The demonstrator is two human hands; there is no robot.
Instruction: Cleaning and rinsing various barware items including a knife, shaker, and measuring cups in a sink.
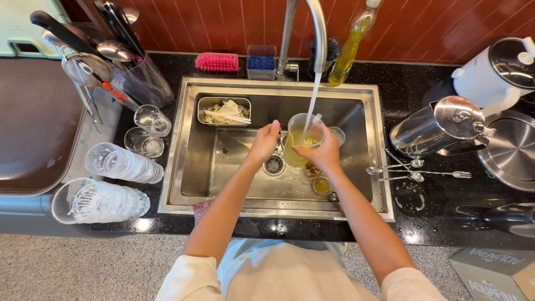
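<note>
1. Right hand (325, 151) grips a clear cup (302, 139) mid-sink, under the tap stream (313, 95).
2. Left hand (266, 142), fingers curled, beside the cup; its hold cannot be told.
3. Yellow residue in the cup; small dishes (321, 184) near it unwashed.
4. Clean glasses (125, 164) lie left of the sink (178, 167).

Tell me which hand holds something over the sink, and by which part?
The right hand grips the clear cup by its side wall, under the tap water; the left hand looks empty.
</note>
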